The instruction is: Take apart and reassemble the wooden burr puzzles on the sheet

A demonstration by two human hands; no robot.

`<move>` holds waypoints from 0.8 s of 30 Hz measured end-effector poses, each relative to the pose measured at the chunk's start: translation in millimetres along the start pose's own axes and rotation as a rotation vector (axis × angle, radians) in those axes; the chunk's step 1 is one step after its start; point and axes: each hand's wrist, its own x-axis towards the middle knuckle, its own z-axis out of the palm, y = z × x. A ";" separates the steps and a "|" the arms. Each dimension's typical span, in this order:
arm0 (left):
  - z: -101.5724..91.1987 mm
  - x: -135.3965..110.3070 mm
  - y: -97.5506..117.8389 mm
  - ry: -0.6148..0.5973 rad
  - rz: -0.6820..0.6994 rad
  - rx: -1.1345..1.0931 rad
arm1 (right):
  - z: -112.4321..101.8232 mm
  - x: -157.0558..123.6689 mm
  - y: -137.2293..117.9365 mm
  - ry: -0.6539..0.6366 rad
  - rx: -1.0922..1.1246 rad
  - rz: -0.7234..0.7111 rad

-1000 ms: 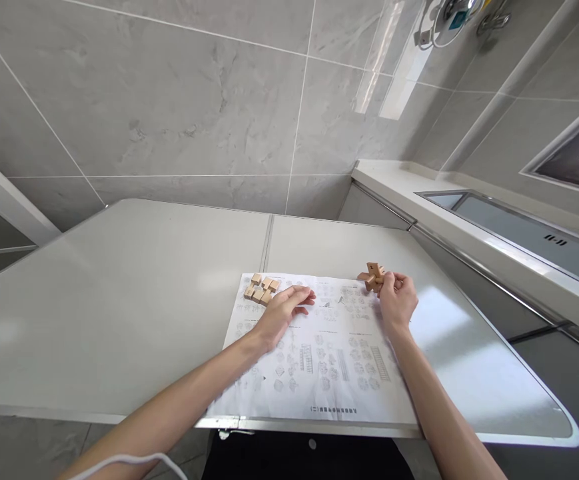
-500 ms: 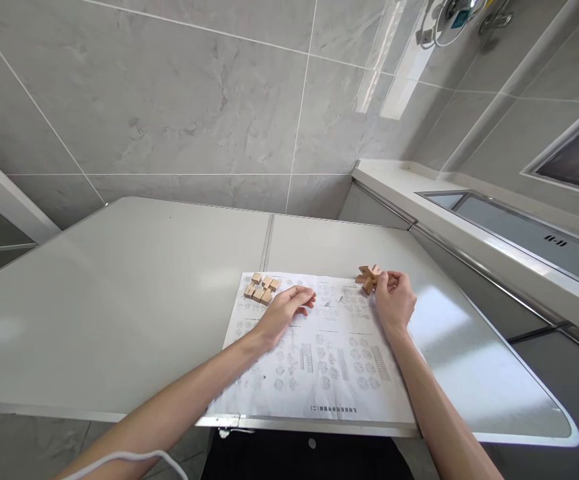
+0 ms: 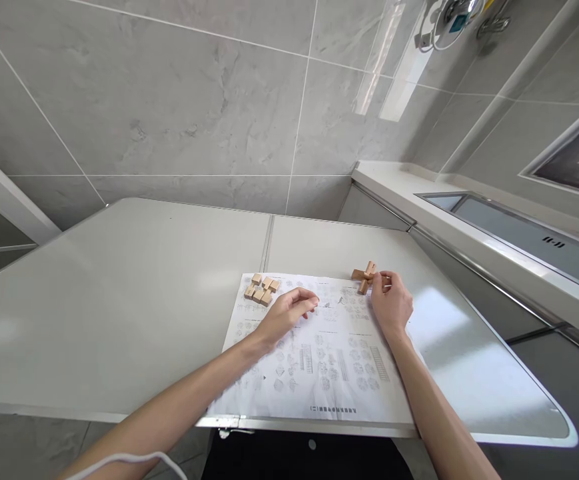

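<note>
Right hand (image 3: 392, 305) is pinching the wooden puzzle (image 3: 368, 275); left hand (image 3: 284, 317) is curling over the printed sheet (image 3: 289, 403), can't tell its grip!

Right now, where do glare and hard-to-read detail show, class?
Head view: glare on the table right of the sheet, bright streaks on the tiled wall; same head view: the sheet's fine print unreadable, joints of the wooden pieces at the right hand unclear.
</note>
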 end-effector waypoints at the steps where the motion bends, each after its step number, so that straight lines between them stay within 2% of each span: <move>1: 0.3 -0.6 0.6 -0.004 0.016 0.029 | 0.1 -0.1 0.0 0.003 0.003 -0.004; 5: 0.6 -2.5 5.6 0.016 0.128 0.177 | -0.1 -0.4 -2.2 0.056 0.031 -0.042; 10: -6.4 -1.3 9.3 0.175 0.317 0.435 | -4.0 -1.9 -13.1 0.180 0.112 -0.169; 13: -17.4 3.7 6.5 0.288 0.372 0.573 | -5.9 -7.1 -22.8 0.170 0.178 -0.289; 15: -27.3 9.0 3.5 0.367 0.385 0.766 | -5.9 -12.7 -29.0 0.125 0.214 -0.360; 18: -43.4 16.6 0.4 0.446 0.315 1.047 | -4.6 -21.8 -35.8 0.031 0.245 -0.442; 21: -58.4 19.6 1.6 0.443 0.225 1.083 | -3.3 -28.9 -39.5 -0.046 0.260 -0.489; 24: -70.1 17.3 7.3 0.382 0.128 1.078 | -2.5 -32.7 -40.9 -0.093 0.276 -0.509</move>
